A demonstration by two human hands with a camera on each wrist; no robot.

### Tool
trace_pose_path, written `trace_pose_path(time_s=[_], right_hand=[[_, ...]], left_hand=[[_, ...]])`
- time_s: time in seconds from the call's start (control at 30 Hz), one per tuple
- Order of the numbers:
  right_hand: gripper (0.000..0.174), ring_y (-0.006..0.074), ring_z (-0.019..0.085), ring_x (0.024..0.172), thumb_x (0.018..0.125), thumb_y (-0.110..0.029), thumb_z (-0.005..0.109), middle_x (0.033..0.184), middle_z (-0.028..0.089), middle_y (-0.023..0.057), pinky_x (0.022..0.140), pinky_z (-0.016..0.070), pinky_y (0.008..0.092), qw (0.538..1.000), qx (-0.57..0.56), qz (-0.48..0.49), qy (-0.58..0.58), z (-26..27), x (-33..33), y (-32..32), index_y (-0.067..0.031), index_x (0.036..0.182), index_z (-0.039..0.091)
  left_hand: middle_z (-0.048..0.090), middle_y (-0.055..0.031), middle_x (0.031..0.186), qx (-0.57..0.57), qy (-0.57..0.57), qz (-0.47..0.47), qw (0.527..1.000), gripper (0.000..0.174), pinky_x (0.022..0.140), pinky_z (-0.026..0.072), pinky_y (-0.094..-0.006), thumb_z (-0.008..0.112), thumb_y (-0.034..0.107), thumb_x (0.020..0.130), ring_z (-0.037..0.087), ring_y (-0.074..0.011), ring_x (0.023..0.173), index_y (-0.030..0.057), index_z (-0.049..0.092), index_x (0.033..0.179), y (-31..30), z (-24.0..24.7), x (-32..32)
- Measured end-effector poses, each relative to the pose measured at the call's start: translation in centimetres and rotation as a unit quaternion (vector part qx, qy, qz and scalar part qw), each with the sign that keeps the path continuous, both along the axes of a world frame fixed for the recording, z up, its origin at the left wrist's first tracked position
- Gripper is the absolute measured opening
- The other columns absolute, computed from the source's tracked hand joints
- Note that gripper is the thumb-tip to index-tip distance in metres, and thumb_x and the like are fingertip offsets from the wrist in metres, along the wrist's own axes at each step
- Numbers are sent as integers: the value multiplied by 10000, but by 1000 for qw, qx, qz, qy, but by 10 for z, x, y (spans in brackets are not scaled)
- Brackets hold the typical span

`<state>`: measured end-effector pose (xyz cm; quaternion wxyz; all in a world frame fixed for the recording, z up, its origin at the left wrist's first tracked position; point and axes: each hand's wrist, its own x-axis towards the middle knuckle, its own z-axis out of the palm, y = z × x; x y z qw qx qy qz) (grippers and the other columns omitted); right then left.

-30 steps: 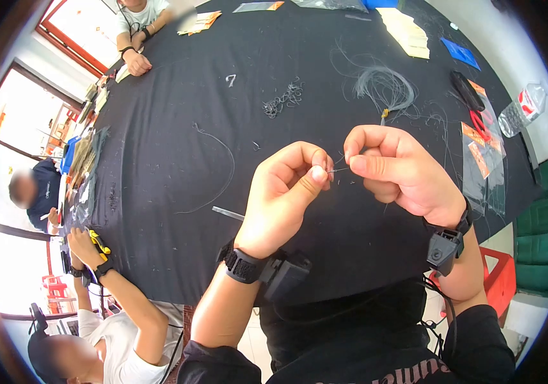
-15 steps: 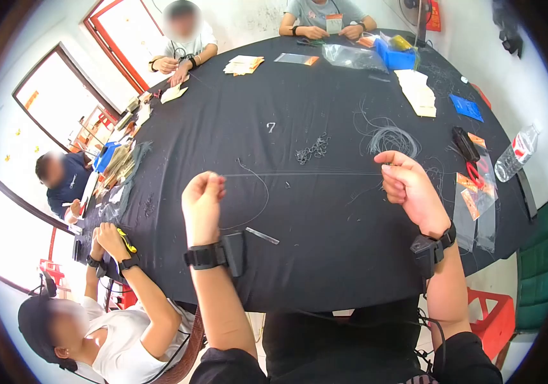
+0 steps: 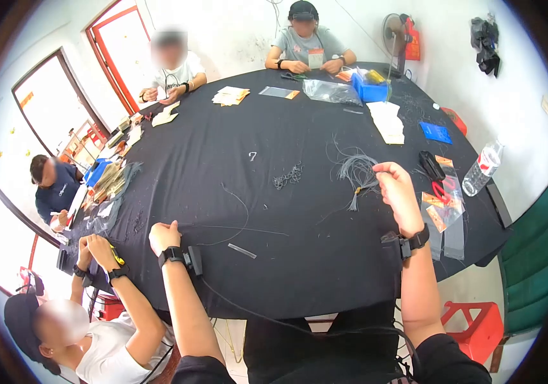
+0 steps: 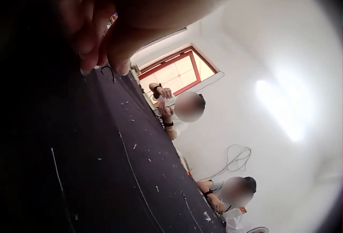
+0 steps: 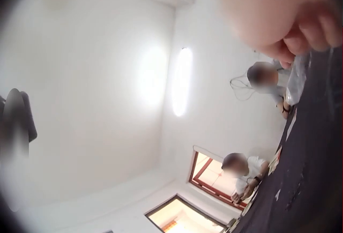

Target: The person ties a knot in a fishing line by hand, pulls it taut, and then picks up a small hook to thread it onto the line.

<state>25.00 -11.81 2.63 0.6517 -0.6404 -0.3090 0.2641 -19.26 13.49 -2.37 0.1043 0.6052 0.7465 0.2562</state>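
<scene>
At the left, my left hand [image 3: 165,237] pinches a small dark fish hook [image 4: 109,70] between thumb and fingertips, its curve showing below them. A thin line [image 3: 242,228] trails rightward from this hand over the black cloth. My right hand [image 3: 398,198] is at the right edge of a loose coil of fishing line [image 3: 355,168] bound with a yellow tie. Its index finger reaches toward the coil and the other fingers are bent, with nothing visible in them. In the middle lies a pile of dark fish hooks [image 3: 288,175].
On the black-covered table [image 3: 312,262] lie a clear strip [image 3: 242,251], a loose curved line [image 3: 246,206] and a white "7" [image 3: 253,156]. A water bottle [image 3: 482,169], red-handled scissors [image 3: 439,192] and a black case [image 3: 431,166] are at the right. Other people sit around the table.
The hands first met at the line, then drew it taut between them. Now the left hand is farther left, the line's right end is loose, and the right hand is by the coil.
</scene>
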Motion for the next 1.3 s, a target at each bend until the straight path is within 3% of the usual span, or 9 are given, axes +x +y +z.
trace_pose_path(time_s=[0.17, 0.4, 0.57, 0.83, 0.93, 1.13, 1.2, 1.27, 1.3], right_hand=[[134, 109, 593, 646, 810, -113, 683, 689, 638, 53, 592, 464, 275, 974, -111, -31, -197, -10, 22, -5, 7, 867, 683], [146, 284, 688, 763, 714, -113, 701, 784, 695, 167, 720, 526, 370, 902, -225, -27, -367, -10, 42, -5, -12, 817, 723], [142, 316, 691, 798, 719, -130, 688, 812, 702, 173, 751, 530, 386, 900, -244, -20, -362, -11, 44, -2, -25, 808, 726], [111, 290, 682, 765, 728, -137, 703, 790, 688, 146, 708, 522, 391, 891, -201, 11, -407, -16, 58, 1, -65, 803, 741], [77, 283, 667, 798, 717, -153, 748, 809, 660, 110, 711, 519, 403, 858, -202, -3, -472, -12, 53, 5, -120, 787, 752], [66, 295, 648, 861, 699, -176, 782, 839, 628, 88, 733, 523, 424, 787, -242, 20, -567, -16, 49, 16, -171, 754, 746], [58, 294, 643, 860, 707, -170, 773, 846, 627, 83, 734, 524, 423, 784, -218, 28, -581, -22, 54, 21, -161, 740, 726], [61, 292, 637, 861, 716, -162, 763, 849, 624, 78, 732, 525, 422, 773, -194, 37, -603, -26, 57, 23, -150, 731, 705], [66, 291, 634, 862, 721, -157, 757, 850, 622, 75, 730, 526, 423, 763, -183, 41, -619, -27, 57, 24, -143, 729, 693]], left_hand=[[723, -201, 854, -11, 56, 61, 997, 334, 779, 546, -419, 661, 316, 867, 710, -349, 833, -13, 718, 880, 6, 5, 0], [713, -205, 907, 233, 42, -34, 971, 236, 808, 536, -449, 592, 135, 786, 689, -382, 875, -3, 712, 936, -60, 73, 36], [708, -220, 878, 145, 1, -14, 989, 154, 798, 539, -444, 597, 63, 743, 693, -375, 868, -9, 717, 809, -27, 55, 34], [687, -283, 847, 70, 69, 35, 995, 274, 759, 548, -474, 628, 199, 759, 695, -418, 827, -64, 692, 801, -10, 19, 12], [688, -279, 819, 0, -21, 33, 999, 282, 765, 550, -473, 618, 213, 766, 698, -408, 839, -56, 694, 801, -7, 25, 9], [647, -295, 1062, 100, 110, 31, 988, 307, 772, 552, -492, 604, 215, 791, 692, -421, 840, -57, 685, 909, -61, 52, 44], [599, -286, 1170, 153, 66, -62, 984, 277, 815, 545, -495, 600, 178, 799, 675, -412, 913, -37, 684, 953, -107, 79, 81], [617, -286, 1166, 257, 4, -254, 933, 272, 938, 498, -463, 604, 164, 815, 626, -399, 1073, -9, 702, 1001, -133, 77, 118], [618, -258, 1196, 223, -43, -353, 908, 258, 981, 473, -453, 603, 135, 818, 585, -389, 1157, -6, 701, 1010, -147, 81, 138]])
